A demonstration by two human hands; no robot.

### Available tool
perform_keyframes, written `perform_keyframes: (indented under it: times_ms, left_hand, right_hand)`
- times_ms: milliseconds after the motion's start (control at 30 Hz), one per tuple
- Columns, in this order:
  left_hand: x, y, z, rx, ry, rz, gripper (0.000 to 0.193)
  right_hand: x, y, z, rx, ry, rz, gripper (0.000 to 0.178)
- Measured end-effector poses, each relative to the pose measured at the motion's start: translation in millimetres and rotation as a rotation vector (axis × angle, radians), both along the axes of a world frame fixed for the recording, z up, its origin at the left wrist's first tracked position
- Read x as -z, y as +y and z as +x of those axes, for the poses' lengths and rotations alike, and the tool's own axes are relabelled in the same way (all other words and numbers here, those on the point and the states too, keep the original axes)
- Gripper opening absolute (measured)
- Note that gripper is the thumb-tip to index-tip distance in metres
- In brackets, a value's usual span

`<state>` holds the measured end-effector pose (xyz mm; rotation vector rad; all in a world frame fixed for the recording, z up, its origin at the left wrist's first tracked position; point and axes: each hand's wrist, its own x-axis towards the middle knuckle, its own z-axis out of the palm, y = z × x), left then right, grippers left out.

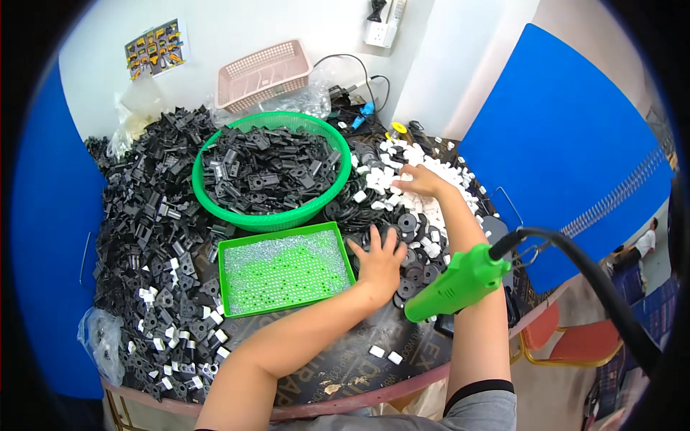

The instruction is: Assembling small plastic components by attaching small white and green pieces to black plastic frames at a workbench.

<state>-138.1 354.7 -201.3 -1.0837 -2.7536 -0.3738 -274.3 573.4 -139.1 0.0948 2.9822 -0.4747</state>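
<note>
My left hand [379, 267] is spread over a pile of flat black discs [410, 287], fingers apart and palm down. Farther right, my right hand [425, 181] reaches into a heap of small white plastic blocks [438, 208]. Its thumb and fingers curl around one white block at the heap's left side, partly hidden by the fingers. Beside my left hand lies a shallow green tray [287, 310] with many small silvery screws over its perforated floor. Above my right forearm hangs a green electric screwdriver [456, 284] on a black cable, touched by neither hand.
A round green basket [343, 176] full of black plastic parts stands behind the tray. Loose black parts [144, 208] cover the table's left side, some fitted with white blocks. Two white blocks [385, 354] lie near the front edge. A pink basket [262, 75] leans at the wall.
</note>
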Motion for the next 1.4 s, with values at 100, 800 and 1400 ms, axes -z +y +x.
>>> perform_keyframes:
  times_ms: [100,800,1400]
  left_hand:
    - [4,2,-10,-0.047,0.023,-0.019,0.041]
    - [-4,-21,-8,0.283,0.011,0.054,0.047]
    - [12,-42,48,0.552,-0.557,0.878,0.028]
  right_hand:
    - [8,6,22,-0.058,0.039,-0.096,0.044]
    - [42,-53,228,0.018,0.27,-0.816,0.02]
    - [61,-120,348,0.263,0.903,-0.186,0.029]
